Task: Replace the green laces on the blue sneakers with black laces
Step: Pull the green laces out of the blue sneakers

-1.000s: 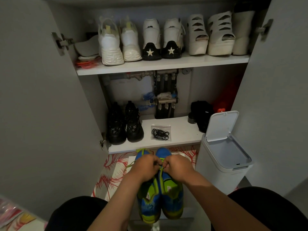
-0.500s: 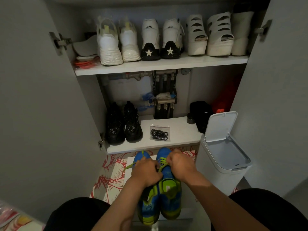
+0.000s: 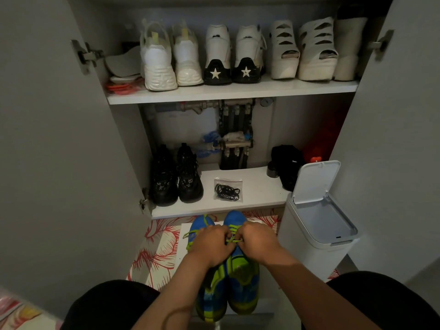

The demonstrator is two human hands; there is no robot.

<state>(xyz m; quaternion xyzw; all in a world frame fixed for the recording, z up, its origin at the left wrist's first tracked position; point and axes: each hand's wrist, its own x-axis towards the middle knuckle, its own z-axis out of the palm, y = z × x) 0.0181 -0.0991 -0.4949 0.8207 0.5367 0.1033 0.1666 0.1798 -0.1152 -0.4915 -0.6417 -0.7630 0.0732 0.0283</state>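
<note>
Our left hand (image 3: 210, 244) and right hand (image 3: 258, 241) pinch the blue sneakers' (image 3: 242, 284) green laces (image 3: 234, 239); black laces (image 3: 227, 192) lie near the lower shelf's (image 3: 259, 186) front edge.

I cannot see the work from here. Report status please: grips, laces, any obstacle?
Left grip and right grip pinch green lace on blue sneakers. Black laces bagged on lower shelf, untouched. No obstacle seen.

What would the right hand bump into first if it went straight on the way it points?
The right hand points left and slightly forward, so it would likely meet the green laces first, then the left hand beside; depth is unclear.
</note>
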